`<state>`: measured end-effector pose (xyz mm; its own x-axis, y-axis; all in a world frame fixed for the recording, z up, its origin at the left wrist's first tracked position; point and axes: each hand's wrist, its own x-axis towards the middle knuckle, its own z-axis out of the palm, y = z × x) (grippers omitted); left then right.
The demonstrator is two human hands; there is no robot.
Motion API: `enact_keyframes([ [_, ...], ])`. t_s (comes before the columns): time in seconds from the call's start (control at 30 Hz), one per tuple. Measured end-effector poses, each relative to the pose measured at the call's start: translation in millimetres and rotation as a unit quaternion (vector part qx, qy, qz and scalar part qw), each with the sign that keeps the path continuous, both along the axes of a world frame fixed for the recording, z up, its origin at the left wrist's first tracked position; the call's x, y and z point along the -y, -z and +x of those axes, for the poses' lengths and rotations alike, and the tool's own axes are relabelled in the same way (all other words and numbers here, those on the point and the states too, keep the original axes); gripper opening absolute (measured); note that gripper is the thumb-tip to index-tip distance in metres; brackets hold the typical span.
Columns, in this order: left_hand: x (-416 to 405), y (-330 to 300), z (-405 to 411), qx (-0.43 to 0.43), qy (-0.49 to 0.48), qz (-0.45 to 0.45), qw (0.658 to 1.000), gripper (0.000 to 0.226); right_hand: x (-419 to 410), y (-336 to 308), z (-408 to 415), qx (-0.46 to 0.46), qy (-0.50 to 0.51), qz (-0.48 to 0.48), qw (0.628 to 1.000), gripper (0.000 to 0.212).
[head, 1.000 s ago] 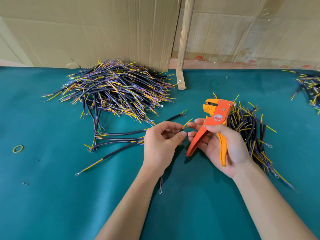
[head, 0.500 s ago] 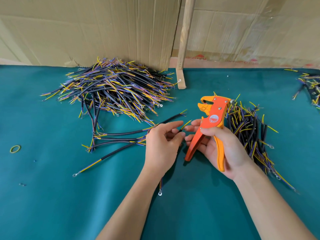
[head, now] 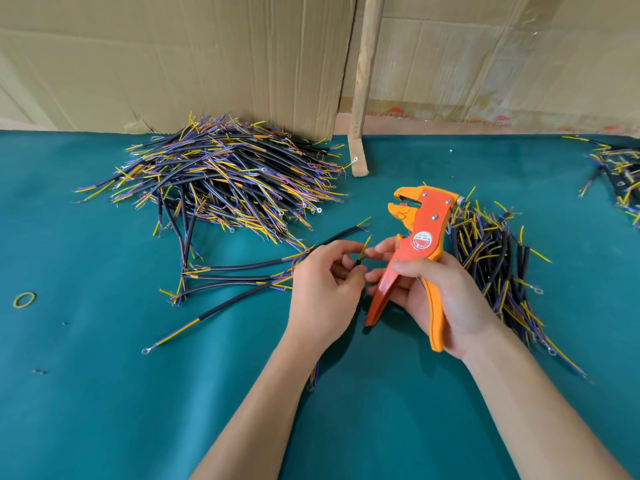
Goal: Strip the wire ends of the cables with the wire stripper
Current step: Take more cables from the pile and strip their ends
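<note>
Left hand (head: 325, 292) pinches 1 black cable (head: 360, 258) near its end, yellow wire tip pointing up, just left of the orange wire stripper (head: 415, 244). Right hand (head: 440, 299) grips the stripper by its handles, head raised, above the teal table (head: 104, 410). Cable piles (head: 221, 178) lie behind and to the right.

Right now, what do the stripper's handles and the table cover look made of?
Wire stripper: handles look like smooth orange plastic or painted metal, with silvery rivets; the pictures leave that open. Table cover: matte teal mat, seemingly rubber or vinyl, showing no weave and little glare.
</note>
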<state>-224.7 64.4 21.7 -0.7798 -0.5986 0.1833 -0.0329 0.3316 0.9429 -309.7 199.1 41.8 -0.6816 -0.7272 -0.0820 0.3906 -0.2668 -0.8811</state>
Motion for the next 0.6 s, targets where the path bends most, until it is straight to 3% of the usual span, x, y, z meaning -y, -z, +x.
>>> enact_keyframes([
  [0.17, 0.0, -1.2, -0.9, -0.027, 0.007, 0.086, 0.996, 0.031, 2.3, 0.6, 3.1, 0.006, -0.014, 0.006, 1.000, 0.028],
  [0.37, 3.2, 2.9, 1.4, -0.053, 0.051, 0.129, 0.989, 0.024, 4.2, -0.3, 6.5, 0.029, -0.054, 0.014, 0.998, 0.041],
  [0.6, 4.2, -1.6, 5.2, -0.058, 0.107, 0.115, 0.986, 0.025, 4.1, -4.7, 9.1, 0.060, -0.079, -0.015, 0.995, 0.043],
])
